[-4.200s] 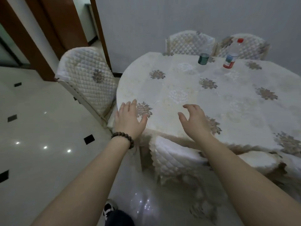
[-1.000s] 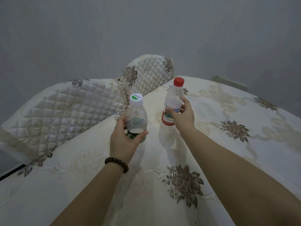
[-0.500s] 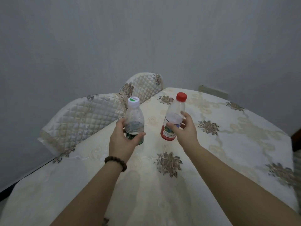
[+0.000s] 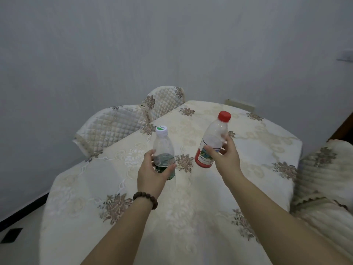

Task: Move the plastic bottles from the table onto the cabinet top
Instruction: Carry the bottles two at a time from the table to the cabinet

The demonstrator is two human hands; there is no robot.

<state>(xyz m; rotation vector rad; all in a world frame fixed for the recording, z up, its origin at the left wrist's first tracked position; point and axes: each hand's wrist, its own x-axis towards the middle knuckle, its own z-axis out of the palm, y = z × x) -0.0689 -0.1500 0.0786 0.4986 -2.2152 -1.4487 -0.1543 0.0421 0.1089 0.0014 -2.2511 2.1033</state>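
Observation:
My left hand (image 4: pixel 151 172) grips a short clear bottle with a green label and white cap (image 4: pixel 163 148), held upright above the table (image 4: pixel 267 150). My right hand (image 4: pixel 224 157) holds a taller clear bottle with a red label and red cap (image 4: pixel 214 138), tilted to the right. Both bottles are lifted off the cream flowered tablecloth. No cabinet is in view.
Two quilted cream chairs (image 4: pixel 112 125) stand at the table's far left edge against the grey wall. Another covered chair (image 4: pixel 322 173) sits at the right. Tiled floor (image 4: pixel 19 226) shows at the lower left. A dark wooden edge (image 4: pixel 343 125) appears at the far right.
Both hands took hold of the bottles and lifted them off the table. The red-capped bottle now tilts right and has moved right. The view has pulled back from the table.

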